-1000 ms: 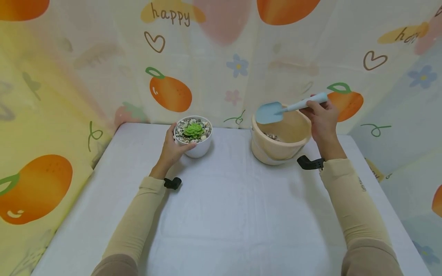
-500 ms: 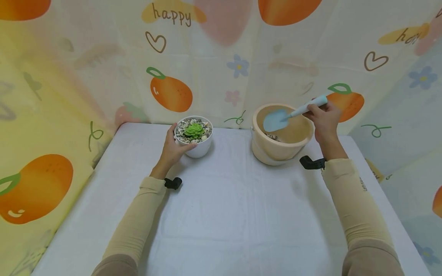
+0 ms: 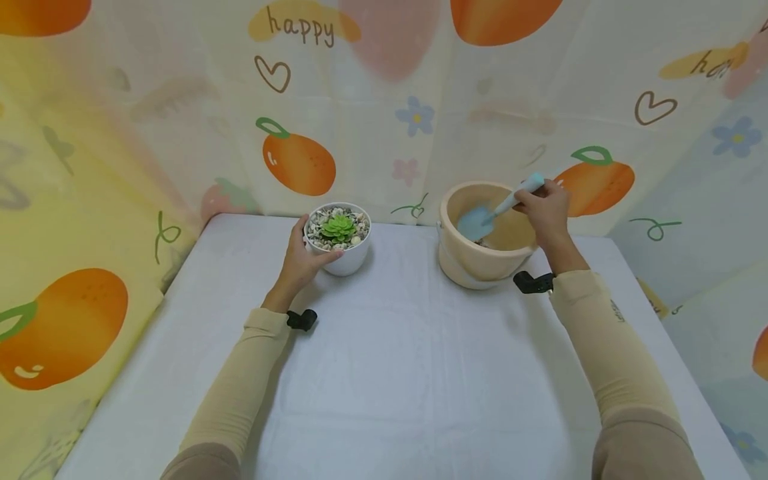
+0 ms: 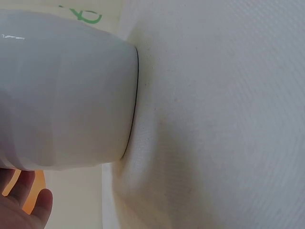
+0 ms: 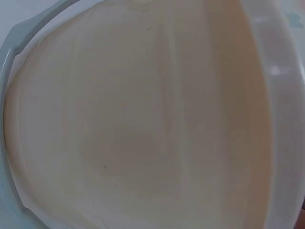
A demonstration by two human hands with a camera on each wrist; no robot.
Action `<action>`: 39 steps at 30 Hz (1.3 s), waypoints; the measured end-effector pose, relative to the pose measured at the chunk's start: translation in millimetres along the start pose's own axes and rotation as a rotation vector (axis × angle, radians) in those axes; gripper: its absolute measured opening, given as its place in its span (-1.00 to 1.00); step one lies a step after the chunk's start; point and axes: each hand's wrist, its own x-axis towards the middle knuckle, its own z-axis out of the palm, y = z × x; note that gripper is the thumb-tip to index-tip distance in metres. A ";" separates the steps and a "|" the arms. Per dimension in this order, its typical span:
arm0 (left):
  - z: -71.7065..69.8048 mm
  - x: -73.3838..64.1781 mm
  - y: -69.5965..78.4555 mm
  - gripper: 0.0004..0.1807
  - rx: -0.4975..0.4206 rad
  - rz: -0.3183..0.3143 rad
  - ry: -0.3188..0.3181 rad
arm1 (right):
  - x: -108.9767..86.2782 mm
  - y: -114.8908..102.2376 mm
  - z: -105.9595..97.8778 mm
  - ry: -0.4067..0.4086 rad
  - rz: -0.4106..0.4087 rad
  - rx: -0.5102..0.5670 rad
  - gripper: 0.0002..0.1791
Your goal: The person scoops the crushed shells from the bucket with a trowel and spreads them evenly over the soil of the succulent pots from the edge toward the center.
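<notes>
On the left of the head view my left hand [image 3: 302, 263] holds a white pot [image 3: 348, 261], thumb in front and fingers at its far left side. A green succulent [image 3: 338, 228] grows there among small pale pebbles. The left wrist view has the pot's smooth wall [image 4: 66, 95] with my fingertips [image 4: 44, 202] by it. My right hand [image 3: 551, 217] grips the handle of a light blue trowel [image 3: 477, 223], its blade tilted down inside a beige bucket [image 3: 468, 266]. A few pebbles show at the bucket's bottom beside the blade. The bucket wall [image 5: 119, 119] fills the right wrist view.
Both containers stand near the back edge of a table with a white cloth [image 3: 384, 360]. Right behind hangs a curtain [image 3: 372, 147] printed with oranges and flowers. The bucket's pale handle [image 5: 7, 157] hangs down along its front.
My right hand has moved left and down, steepening the trowel. Its blade has gone from above the bucket's rim down inside it. My left hand stays on the pot.
</notes>
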 end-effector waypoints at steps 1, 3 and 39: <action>0.1 0.6 0.1 0.23 -0.002 0.001 0.000 | 0.7 0.8 1.0 -0.001 -0.002 -0.019 -0.84; 0.2 1.2 0.5 0.23 -0.003 0.002 -0.002 | 1.4 2.4 3.1 -0.012 0.001 -0.056 -0.85; -8.9 -5.3 7.5 0.28 0.136 -0.026 -0.029 | -4.7 -17.1 -20.9 -0.206 0.006 -0.867 -0.50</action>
